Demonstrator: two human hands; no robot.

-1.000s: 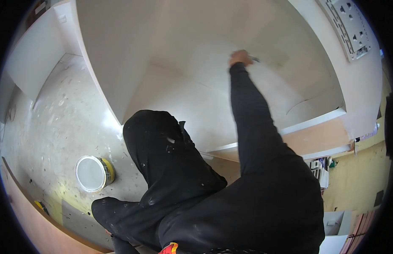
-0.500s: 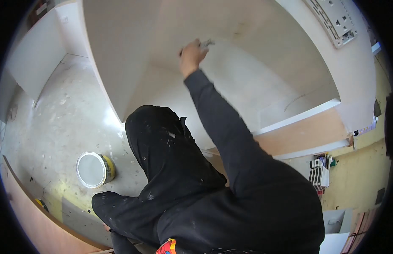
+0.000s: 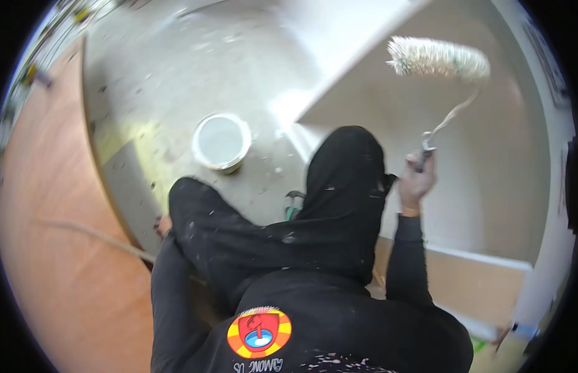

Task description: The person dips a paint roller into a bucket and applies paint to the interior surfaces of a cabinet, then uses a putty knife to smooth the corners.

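Note:
My right hand (image 3: 418, 183) is closed round the handle of a paint roller (image 3: 439, 59), raised over the pale panel (image 3: 475, 180) at my right. The roller's shaggy sleeve is white with greenish streaks, and its bent frame runs down to the grip. Low beside my left knee is my left hand (image 3: 162, 225); the leg and sleeve hide most of it, and I cannot tell how its fingers are set. A round bucket (image 3: 229, 168) with pale liquid inside stands on the floor ahead of my knees.
A large plywood sheet (image 3: 59, 186) spans the left side, with a thin pale strip (image 3: 96, 234) crossing it. A green-handled tool (image 3: 293, 205) lies on the floor between my legs. White debris specks the concrete floor (image 3: 239, 68).
My view has swung left, toward the bucket. My right hand has come back from inside the pale panelled recess, and the roller's whole sleeve now shows. My left hand shows more beside the knee.

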